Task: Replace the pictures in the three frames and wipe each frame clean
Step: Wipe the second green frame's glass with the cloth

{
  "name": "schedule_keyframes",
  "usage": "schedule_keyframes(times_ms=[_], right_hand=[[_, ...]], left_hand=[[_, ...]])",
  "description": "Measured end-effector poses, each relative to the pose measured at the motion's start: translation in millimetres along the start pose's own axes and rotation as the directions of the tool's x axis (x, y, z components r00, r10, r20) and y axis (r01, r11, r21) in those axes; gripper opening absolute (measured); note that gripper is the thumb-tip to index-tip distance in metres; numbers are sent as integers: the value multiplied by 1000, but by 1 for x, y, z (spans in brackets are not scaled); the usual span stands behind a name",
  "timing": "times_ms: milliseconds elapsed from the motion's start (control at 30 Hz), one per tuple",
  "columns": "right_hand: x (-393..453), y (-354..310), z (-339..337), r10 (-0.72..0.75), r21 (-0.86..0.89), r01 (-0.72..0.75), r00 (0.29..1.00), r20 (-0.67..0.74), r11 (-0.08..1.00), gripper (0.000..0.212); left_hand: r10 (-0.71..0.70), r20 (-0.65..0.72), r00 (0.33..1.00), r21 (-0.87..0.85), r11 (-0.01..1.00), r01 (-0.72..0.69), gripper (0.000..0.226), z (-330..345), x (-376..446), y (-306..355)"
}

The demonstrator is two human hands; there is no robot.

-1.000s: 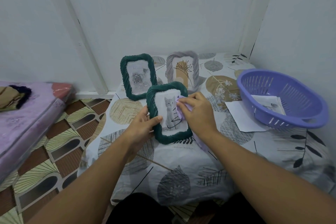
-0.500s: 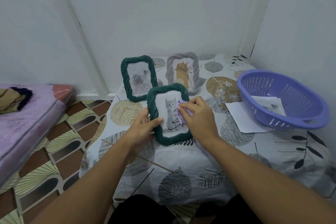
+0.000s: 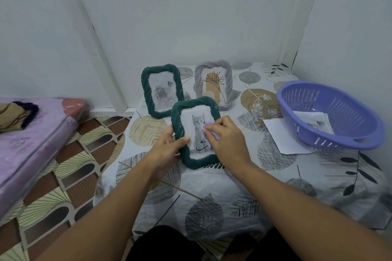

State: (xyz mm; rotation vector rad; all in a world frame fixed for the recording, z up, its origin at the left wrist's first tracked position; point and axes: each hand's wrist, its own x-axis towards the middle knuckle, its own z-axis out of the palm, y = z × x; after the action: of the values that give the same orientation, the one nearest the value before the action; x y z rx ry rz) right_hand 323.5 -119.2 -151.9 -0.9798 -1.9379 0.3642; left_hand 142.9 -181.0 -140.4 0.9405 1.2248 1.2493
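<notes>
**Cloth on the kitten picture**

While our left hand [image 3: 167,147] grips the left edge of the green frame with the kitten picture [image 3: 196,131], thumb curled over its front and fingers behind, our right hand [image 3: 226,139] presses a small lilac cloth [image 3: 206,130] against the glass, fingers bent around the cloth. We take this frame as our landmark: it stands tilted back, its lower edge on the desk [image 3: 275,186], which is covered by a sheet with a leaf pattern. Just behind the kitten frame and to its left stands a second green frame [image 3: 162,90] with a picture of roses, upright, its lower right corner hidden by the kitten frame. Behind the kitten frame and to its right stands a grey frame [image 3: 214,85] with a drawing of a plant, also upright. Well to the right of the kitten frame sits a purple basket [image 3: 331,116] with slotted walls; a printed sheet lies inside it, and we cannot tell what it shows. A white sheet of paper [image 3: 282,136] lies between the kitten frame and the basket, partly under the basket's rim. Far to the left of the kitten frame, off the desk, lies a pink mattress [image 3: 31,140] on a patterned floor.
</notes>
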Motion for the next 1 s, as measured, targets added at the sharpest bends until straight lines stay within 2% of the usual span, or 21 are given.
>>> schedule_keyframes(times_ms=[67,200,333,500,667,867,1000], right_hand=[[3,3,-2,0,5,0,1000,-4,1000,17],[8,5,-3,90,32,-87,993,-82,996,18],[-4,-2,5,-32,16,31,997,67,999,15],[7,6,-3,106,53,-102,992,-65,993,19],[-2,-3,0,-42,14,42,998,46,999,15],[12,0,-3,99,34,-97,992,-78,995,19],[5,-1,1,107,-2,-107,992,-63,994,19]], left_hand=[[-5,4,1000,-1,1000,5,43,-1,1,0],[-8,8,1000,2,1000,8,42,1,1,1],[-2,8,1000,9,1000,2,44,0,1,1],[-4,4,1000,9,1000,4,43,1,-1,2],[-7,5,1000,10,1000,7,43,2,0,2],[-13,2,1000,0,1000,13,43,1,0,2],[-7,11,1000,4,1000,7,43,2,0,2]])
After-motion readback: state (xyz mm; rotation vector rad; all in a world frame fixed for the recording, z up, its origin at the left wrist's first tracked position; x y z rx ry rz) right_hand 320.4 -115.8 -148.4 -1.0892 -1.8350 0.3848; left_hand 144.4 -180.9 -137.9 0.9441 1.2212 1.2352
